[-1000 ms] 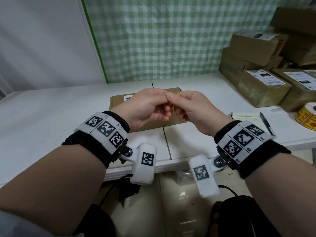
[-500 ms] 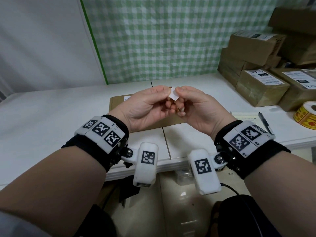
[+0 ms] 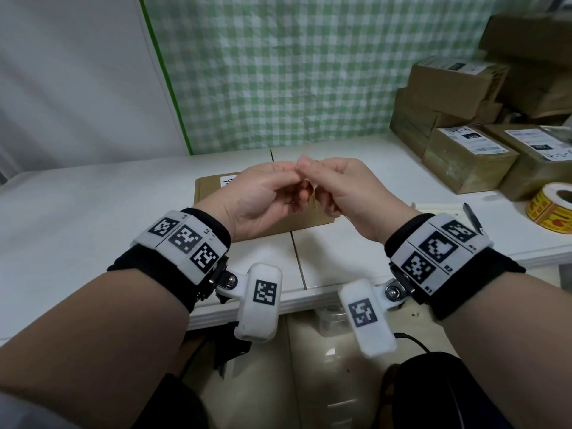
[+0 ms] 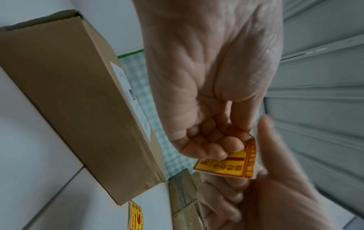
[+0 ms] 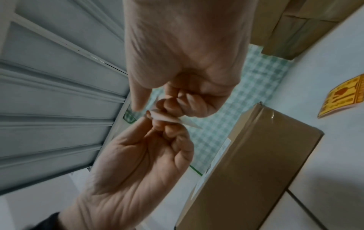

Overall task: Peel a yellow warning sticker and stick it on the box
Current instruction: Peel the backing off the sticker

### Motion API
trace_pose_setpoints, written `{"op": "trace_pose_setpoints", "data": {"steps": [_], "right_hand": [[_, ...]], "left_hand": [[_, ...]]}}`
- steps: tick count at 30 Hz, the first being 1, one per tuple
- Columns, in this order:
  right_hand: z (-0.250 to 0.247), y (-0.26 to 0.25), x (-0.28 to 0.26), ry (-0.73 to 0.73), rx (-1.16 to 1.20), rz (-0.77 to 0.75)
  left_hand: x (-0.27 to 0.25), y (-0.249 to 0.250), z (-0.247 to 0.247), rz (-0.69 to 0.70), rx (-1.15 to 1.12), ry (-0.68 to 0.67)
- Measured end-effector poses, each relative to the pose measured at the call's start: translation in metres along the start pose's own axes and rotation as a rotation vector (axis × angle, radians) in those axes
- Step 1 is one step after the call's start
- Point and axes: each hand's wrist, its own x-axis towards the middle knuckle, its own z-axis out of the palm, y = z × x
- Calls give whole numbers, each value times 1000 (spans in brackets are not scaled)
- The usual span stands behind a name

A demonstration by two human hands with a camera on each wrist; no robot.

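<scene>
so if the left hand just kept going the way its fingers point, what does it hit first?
The left hand points toward the right hand, and they already meet at the yellow sticker pinched between them. So the right hand's fingers come first, probably at once. The box lies below that line.

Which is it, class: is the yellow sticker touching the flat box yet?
Apart. In the left wrist view the sticker sits pinched in the left hand, clear of the box on the table.
</scene>
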Motion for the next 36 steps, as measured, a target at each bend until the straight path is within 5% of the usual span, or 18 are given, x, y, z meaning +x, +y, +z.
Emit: {"op": "trace_pose_setpoints", "data": {"steps": [15, 26, 30, 36], "right_hand": [[2, -4, -4, 7, 538, 107], [5, 5, 1, 8, 803, 97], [3, 3, -1, 13, 733, 81], [-6, 0, -3, -37, 322, 13]], "left_hand": [[0, 0, 2, -63, -250, -82], [-3, -4, 1, 48, -419, -144], [-2, -5, -1, 47, -422, -107], [-5, 1, -8, -38, -288, -109]]}}
